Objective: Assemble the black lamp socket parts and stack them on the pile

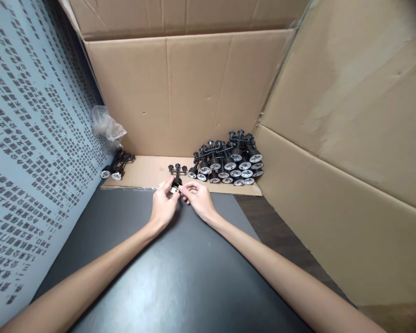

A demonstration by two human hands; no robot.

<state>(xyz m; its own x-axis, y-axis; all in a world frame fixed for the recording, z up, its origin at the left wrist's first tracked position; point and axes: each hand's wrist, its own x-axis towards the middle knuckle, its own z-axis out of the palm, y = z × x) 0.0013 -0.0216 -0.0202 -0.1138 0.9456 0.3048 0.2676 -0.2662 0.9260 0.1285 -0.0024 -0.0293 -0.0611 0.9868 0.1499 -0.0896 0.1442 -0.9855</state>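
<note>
A small black three-headed lamp post (178, 173) lies at the middle of the workspace, its arms pointing away from me and its round base toward me. My left hand (163, 203) grips the base from the left, thumb and fingers around it. At the base's right side, my right hand (197, 199) is closed in a pinch, fingertips touching or very near it. A thin yellow line and a whitish underside show between the hands. What the right fingertips pinch is too small to make out.
Several similar lamp posts (229, 164) are piled at the back right, bases toward me. A few more (117, 175) lie at the back left below a clear plastic bag (107, 125). Cardboard walls (194, 92) and a printed blue panel (31, 138) enclose the dark mat (152, 277).
</note>
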